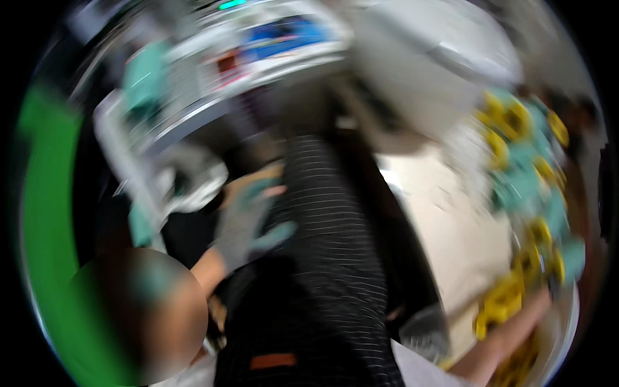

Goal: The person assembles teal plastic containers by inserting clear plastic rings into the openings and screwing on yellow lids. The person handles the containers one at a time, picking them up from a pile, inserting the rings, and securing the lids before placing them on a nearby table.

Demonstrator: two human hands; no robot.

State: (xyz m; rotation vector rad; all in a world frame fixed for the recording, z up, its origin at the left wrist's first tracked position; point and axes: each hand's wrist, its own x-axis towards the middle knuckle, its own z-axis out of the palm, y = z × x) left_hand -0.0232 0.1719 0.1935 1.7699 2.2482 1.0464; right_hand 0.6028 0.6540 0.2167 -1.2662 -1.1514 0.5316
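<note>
My left hand, in a grey and teal glove, lies beside dark striped cloth over my leg. Its fingers look spread, and I make out nothing between them. Far to the right, my bare right forearm reaches up to a pile of yellow ring-shaped parts mixed with teal pieces. My right hand appears teal-gloved at the pile's edge. Blur hides its fingers and whatever they may touch.
A white bench at the upper left bears a teal bundle and a blue item. A large white rounded object stands behind. White plastic hangs below the bench. A pale-rimmed container is at lower right; green surface at left.
</note>
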